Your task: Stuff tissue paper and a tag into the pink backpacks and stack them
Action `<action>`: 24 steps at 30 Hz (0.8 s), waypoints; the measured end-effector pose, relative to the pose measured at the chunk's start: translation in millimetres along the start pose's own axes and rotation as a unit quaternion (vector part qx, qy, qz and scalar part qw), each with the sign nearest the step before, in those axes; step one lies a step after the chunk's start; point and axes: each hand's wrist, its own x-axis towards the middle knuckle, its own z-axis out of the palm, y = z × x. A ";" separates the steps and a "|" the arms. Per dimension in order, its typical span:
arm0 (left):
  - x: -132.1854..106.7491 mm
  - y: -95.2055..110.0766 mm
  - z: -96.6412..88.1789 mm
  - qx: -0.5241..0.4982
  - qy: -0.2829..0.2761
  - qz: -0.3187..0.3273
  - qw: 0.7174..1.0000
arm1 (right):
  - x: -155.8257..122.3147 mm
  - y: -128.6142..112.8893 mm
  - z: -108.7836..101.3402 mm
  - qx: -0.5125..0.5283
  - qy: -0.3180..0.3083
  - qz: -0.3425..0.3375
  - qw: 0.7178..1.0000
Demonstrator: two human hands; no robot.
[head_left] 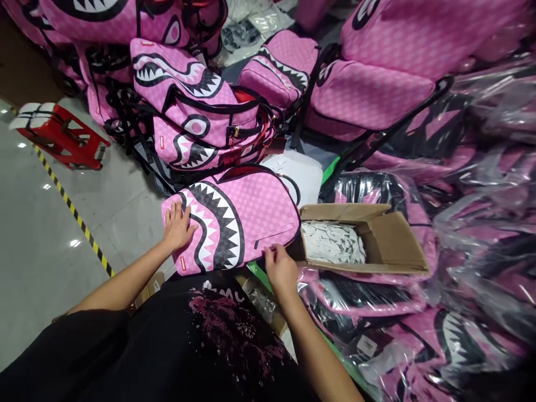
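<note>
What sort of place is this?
Probably a bag workshop or packing area, though I can't be sure which. Many alike pink shark-mouth backpacks are crowded together, more bags in clear plastic are piled alongside, and an open cardboard box holds small white pieces.

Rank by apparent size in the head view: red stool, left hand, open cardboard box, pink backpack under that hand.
Largest to smallest:
1. Pink backpack
2. Open cardboard box
3. Red stool; it stands farther off, so its true rank is unsure
4. Left hand
</note>
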 end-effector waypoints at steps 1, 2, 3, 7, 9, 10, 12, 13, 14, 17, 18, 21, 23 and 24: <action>0.0 -3.1 2.8 0.006 0.009 0.013 1.000 | -0.9 -10.4 3.5 -0.039 -0.035 0.012 0.999; 0.2 -6.1 5.2 0.009 0.018 0.024 1.000 | -1.1 -21.0 8.1 -0.074 -0.056 0.023 0.995; 0.5 -8.6 7.4 0.012 0.025 0.035 0.999 | -0.4 -30.8 13.4 -0.103 -0.062 0.031 0.992; -0.3 -16.7 16.6 0.023 0.046 0.074 0.996 | 6.4 -51.9 33.7 -0.154 -0.012 0.056 0.986; -1.4 -21.4 21.9 0.027 0.062 0.090 0.994 | 7.4 -49.8 37.2 -0.161 0.000 0.060 0.985; -1.9 -24.3 24.8 0.028 0.070 0.096 0.993 | 7.5 -46.3 35.8 -0.167 -0.003 0.052 0.985; -2.3 -30.6 30.9 0.025 0.085 0.106 0.990 | 9.7 -35.9 24.7 -0.188 -0.007 0.028 0.982; -2.2 -33.9 34.1 0.022 0.089 0.110 0.990 | 12.7 -29.8 14.6 -0.203 0.007 0.021 0.979; -1.9 -37.0 37.1 0.018 0.089 0.116 0.989 | 17.4 -23.7 1.6 -0.215 0.034 0.022 0.976; 0.5 -44.1 43.9 0.006 0.082 0.121 0.989 | 37.8 -10.6 -46.2 -0.221 0.145 0.029 0.964; 1.6 -45.6 45.1 0.004 0.083 0.119 0.989 | 44.3 -8.7 -60.9 -0.209 0.168 0.018 0.963; 5.5 -48.2 46.0 0.001 0.092 0.114 0.989 | 50.0 -7.2 -83.2 -0.122 0.209 -0.003 0.970; 7.5 -49.1 45.9 0.000 0.096 0.122 0.988 | 37.1 -5.4 -72.2 -0.036 0.231 0.014 0.972; 8.1 -49.3 46.0 0.000 0.098 0.125 0.987 | 26.4 -4.0 -58.8 0.012 0.230 0.031 0.973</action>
